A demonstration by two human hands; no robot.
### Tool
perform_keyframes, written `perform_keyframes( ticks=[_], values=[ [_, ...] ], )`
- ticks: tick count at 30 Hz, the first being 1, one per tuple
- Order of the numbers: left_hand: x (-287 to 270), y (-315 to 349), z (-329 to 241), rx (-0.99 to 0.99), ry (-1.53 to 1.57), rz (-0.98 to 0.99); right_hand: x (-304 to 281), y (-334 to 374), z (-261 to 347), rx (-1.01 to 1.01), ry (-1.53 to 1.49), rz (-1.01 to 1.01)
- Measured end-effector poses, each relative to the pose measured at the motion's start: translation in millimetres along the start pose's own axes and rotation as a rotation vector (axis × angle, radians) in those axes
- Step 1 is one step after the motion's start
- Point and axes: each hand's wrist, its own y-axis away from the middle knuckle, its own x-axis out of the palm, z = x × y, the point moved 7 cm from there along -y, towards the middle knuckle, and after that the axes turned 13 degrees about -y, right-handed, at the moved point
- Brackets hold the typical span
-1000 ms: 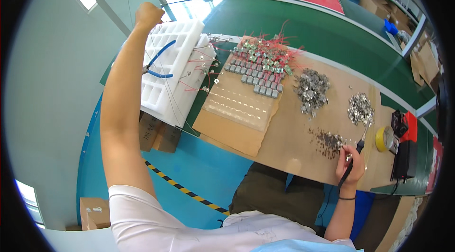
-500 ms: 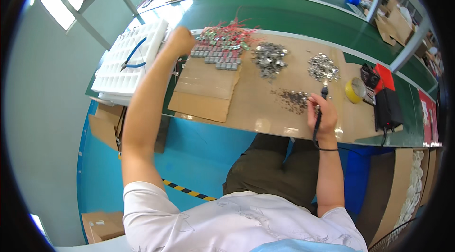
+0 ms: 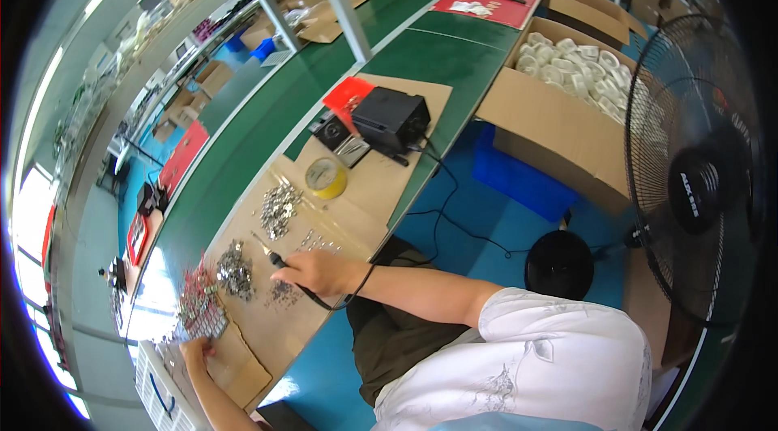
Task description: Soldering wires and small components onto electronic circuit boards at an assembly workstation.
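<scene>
Visibly, right hand [image 3: 313, 271] grasping soldering iron [image 3: 276, 259], left hand [image 3: 194, 347] beside wired parts [image 3: 198, 301], grip unclear

right hand [image 3: 314, 271] holds soldering iron [image 3: 276, 259], tip toward far edge of desk [image 3: 438, 48]. left hand [image 3: 194, 347] at left edge of cardboard sheet [image 3: 245, 370], near grey blocks [image 3: 212, 323]. yellow tape roll [image 3: 330, 186], black box [image 3: 391, 121] farther right on desk. fan [image 3: 694, 188] beyond near edge.

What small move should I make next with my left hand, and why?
Perhaps take one of the grey blocks with your left hand, if it's free: it sits right beside them, while your right hand holds the soldering iron away from them. I can't tell whether your left fingers hold anything.
</scene>
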Motion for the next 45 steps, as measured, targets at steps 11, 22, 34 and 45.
perform_keyframes(
  ticks=[11, 22, 34, 45],
  values=[
    [0.1, 20.6, -37.1, 0.063, -0.214, 0.103, 4.7, -2.2, -8.7, 0.055, -0.087, 0.024],
    [-15.9, 48.3, -5.1, 0.42, -0.311, -0.24, 5.7, 0.3, 7.2, 0.024, -0.103, 0.036],
    [-8.8, 145.1, -38.9, 0.338, 0.278, -0.538, -2.1, -12.5, -13.2, -0.034, -0.171, -0.086],
    [111.9, 279.5, -121.2, 0.739, -0.242, 0.216, -11.4, -3.9, -24.1, 0.188, -0.194, -0.173]
  ],
)
